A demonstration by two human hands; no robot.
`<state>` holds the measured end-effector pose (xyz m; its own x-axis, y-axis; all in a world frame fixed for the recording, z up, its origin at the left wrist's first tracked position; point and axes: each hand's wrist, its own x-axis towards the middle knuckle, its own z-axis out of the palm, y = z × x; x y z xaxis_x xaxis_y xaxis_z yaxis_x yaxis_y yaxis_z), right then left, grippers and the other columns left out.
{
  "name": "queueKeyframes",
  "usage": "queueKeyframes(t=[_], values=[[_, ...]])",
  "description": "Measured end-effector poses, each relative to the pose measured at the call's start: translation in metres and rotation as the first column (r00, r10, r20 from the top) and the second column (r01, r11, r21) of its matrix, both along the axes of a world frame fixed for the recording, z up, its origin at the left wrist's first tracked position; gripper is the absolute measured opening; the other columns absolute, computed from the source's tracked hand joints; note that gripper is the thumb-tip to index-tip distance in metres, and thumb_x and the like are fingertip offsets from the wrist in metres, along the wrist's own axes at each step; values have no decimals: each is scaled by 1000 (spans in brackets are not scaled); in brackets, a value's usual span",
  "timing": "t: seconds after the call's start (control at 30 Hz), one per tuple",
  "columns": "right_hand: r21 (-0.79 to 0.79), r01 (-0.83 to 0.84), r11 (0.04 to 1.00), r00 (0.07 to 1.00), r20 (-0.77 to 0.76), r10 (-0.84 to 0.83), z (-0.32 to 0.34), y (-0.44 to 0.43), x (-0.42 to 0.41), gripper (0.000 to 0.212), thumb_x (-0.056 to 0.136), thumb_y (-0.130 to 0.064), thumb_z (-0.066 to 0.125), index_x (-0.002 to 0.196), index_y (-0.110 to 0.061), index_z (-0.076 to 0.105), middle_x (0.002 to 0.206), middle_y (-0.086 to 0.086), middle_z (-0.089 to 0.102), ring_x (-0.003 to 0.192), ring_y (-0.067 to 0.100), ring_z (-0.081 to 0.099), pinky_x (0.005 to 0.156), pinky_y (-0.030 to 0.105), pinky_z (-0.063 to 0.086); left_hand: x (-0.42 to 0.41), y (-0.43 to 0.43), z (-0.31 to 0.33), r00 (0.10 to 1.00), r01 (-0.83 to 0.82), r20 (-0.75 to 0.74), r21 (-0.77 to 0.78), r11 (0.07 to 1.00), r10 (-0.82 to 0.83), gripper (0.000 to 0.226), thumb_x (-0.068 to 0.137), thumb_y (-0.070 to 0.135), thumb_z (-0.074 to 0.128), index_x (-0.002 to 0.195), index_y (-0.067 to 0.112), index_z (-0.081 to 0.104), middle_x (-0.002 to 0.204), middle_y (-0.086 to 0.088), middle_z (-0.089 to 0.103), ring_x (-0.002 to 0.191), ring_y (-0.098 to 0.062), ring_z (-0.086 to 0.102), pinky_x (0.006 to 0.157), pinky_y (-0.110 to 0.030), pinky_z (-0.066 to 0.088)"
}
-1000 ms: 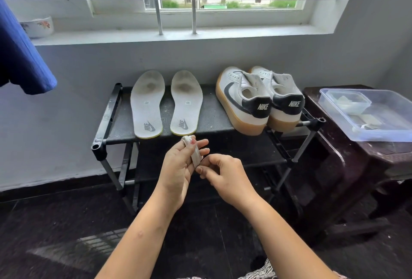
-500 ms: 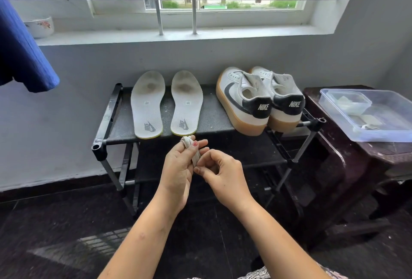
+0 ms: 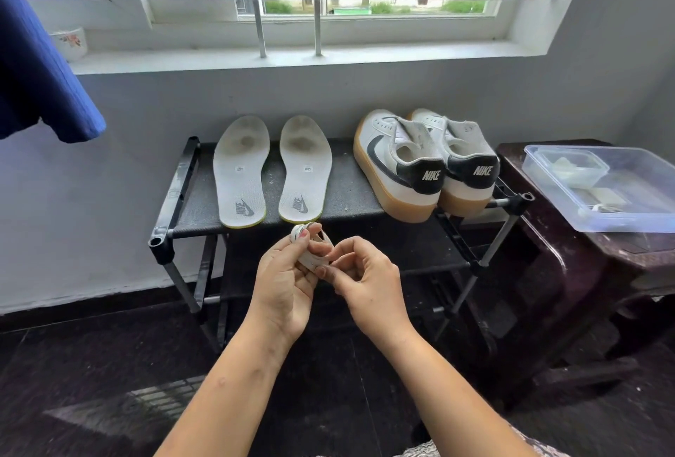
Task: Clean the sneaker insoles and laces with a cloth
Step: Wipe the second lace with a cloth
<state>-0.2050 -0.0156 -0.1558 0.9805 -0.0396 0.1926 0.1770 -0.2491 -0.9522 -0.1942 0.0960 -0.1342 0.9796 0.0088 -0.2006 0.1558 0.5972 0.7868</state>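
Change: my right hand [image 3: 365,274] has come in tighter against my left hand [image 3: 285,285], and a loop of the lace [image 3: 307,248] now stands open at my left fingertips.
Hands, head view: both together just in front of the rack [image 3: 175,193]. My left fingers curl round the wound lace, and my right thumb and finger pinch its lower end.
Lace: in my hands, off the rack, just before its front rail.
Handling: light, limp and flat, I judge, so it is apt to unwind. It is best kept pinched at the end and across the coil.
Insoles [image 3: 241,171]: two lie flat on the rack's left half, heels toward me, with grey marks at the far ends. They are probably thin and bendy, so I would take them by the edges.
Sneakers [image 3: 398,164]: a pair on the rack's right half, heels toward me.
Surface: the rack top is dark fabric, flecked with crumbs.
Room: a dark stand [image 3: 584,274] right of the rack carries a clear tub [image 3: 621,215]. A barred window is above the rack, blue fabric [image 3: 36,73] hangs up left, and the floor is dark.
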Motion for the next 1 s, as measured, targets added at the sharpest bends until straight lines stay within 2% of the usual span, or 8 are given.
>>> queueKeyframes(t=[0.2,0.3,0.43,0.57,0.73,0.8,0.9,1.0], values=[[119,-35,992,999,-12,37,0,0,1,18,76,-10,78,79,-9,60,64,-8,59,60,0,53,59,18,48,-2,-3,1,998,-32,-54,-122,992,26,17,94,16,51,87,10,66,66,2,62,59,-5,62,73,-22,48],[175,-54,983,997,-44,63,-3,0,3,21,76,-13,78,79,-6,59,68,-4,60,65,6,53,66,25,51,-3,-6,2,997,-45,-71,-151,988,35,18,93,15,51,86,8,66,63,1,62,57,-7,63,67,-19,55],[195,-51,979,995,-75,67,-3,-1,4,24,76,-19,79,70,-14,56,62,-11,53,63,4,47,62,20,44,-3,-7,3,997,-44,-78,-186,982,30,17,93,15,51,89,6,65,59,1,60,56,-8,62,60,-19,56],[204,-33,978,984,-167,68,-8,-1,7,30,72,-36,81,66,-19,56,67,0,50,68,13,45,66,28,42,-4,-8,5,996,-47,-85,-190,981,32,17,94,14,50,87,6,64,56,1,61,56,-8,64,55,-18,54],[251,-61,966,947,-292,135,-6,0,6,33,78,-41,75,75,-16,53,73,5,48,56,5,38,51,17,34,-6,-9,10,993,-75,-100,-207,976,55,20,94,13,50,81,7,63,52,2,61,48,-6,62,51,-17,54],[272,-72,960,929,-331,164,-3,-1,4,39,77,-43,73,85,-9,58,76,5,52,50,0,37,46,12,32,-7,-9,11,994,-74,-98,-227,971,53,21,94,13,50,79,7,63,51,2,60,49,-6,63,57,-19,57],[291,-90,953,920,-342,191,1,-1,2,53,70,-52,70,99,-7,63,78,2,56,46,-3,41,44,10,32,-6,-8,11,993,-82,-108,-255,963,56,22,94,14,50,76,9,62,52,2,58,49,-8,63,57,-17,55],[307,-101,946,906,-366,215,2,0,2,46,73,-49,72,97,-12,63,75,-1,55,47,-1,40,44,12,32,-5,-8,9,990,-98,-124,-243,965,69,27,95,16,50,70,8,59,49,2,57,48,-9,64,52,-17,54]])
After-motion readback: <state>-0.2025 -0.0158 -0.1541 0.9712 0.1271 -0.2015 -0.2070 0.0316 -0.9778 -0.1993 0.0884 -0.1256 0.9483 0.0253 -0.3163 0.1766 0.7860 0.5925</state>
